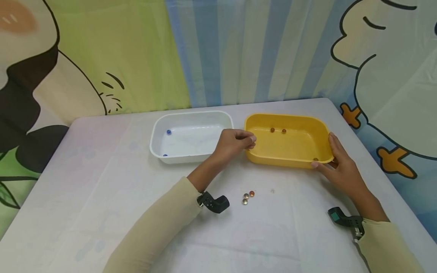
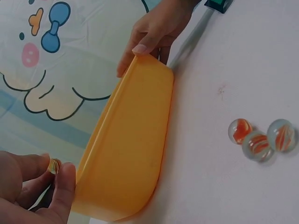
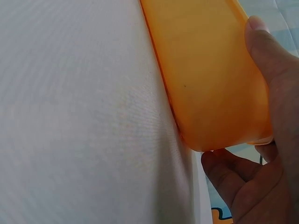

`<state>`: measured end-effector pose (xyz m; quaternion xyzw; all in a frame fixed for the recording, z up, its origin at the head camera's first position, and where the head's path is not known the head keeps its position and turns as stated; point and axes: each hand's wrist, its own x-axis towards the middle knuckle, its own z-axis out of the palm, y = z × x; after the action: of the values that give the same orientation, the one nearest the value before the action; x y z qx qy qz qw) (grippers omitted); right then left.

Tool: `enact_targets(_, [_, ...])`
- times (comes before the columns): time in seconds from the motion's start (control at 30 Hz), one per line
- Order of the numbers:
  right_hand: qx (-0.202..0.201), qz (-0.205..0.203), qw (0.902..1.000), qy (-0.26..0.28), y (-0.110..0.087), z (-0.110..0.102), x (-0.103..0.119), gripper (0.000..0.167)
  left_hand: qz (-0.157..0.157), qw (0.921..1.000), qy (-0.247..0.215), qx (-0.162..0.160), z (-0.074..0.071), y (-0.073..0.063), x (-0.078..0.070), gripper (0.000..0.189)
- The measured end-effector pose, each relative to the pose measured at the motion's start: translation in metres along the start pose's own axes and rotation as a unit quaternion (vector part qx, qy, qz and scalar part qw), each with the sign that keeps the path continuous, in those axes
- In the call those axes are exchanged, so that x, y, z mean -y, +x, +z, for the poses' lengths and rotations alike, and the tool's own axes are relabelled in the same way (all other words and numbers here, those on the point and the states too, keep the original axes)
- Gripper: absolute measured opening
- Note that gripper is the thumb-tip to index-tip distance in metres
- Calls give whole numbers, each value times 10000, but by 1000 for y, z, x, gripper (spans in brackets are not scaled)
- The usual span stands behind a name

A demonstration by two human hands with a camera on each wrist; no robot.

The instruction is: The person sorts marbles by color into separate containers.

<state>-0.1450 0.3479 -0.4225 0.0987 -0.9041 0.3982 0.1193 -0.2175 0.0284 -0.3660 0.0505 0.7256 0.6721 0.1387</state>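
Between thumb and fingertips my left hand (image 1: 235,142) pinches a marble (image 2: 54,166), at the left rim of the yellow tray (image 1: 283,163). My right hand (image 1: 341,172) grips that tray at its right end, thumb over the near rim and fingers around the corner. Inside the tray lie a few amber marbles (image 1: 284,131). On the cloth in front of it sit three clear marbles with orange swirls (image 2: 242,131), close together.
A white tray (image 1: 191,158) stands left of the yellow one, with blue marbles (image 1: 168,132) in it. White cloth (image 1: 112,182) covers the table. Behind hangs a cartoon-printed curtain (image 1: 232,49). Each wrist wears a black camera band (image 1: 215,203).
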Motion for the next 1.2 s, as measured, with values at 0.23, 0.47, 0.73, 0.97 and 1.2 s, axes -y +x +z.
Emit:
enact_targets(0.23, [9,49,10000,-18,-1,0,0,99,-35,9996,-247,-138,3,0,0,28])
enact_targets(0.47, [11,34,10000,1,0,0,0,98,-111,9996,44,-246,4,-3,0,19])
enact_targets(0.73, [48,99,9999,-30,0,-1,1,98,-47,9975,628,-312,4,-7,3,14])
enact_targets(0.97, [45,166,9998,-69,-1,-1,0,98,53,9966,799,-205,6,-10,3,12])
enact_targets(1.2, [52,194,9998,-90,-3,-1,2,97,2,9977,672,83,-6,-15,1,15])
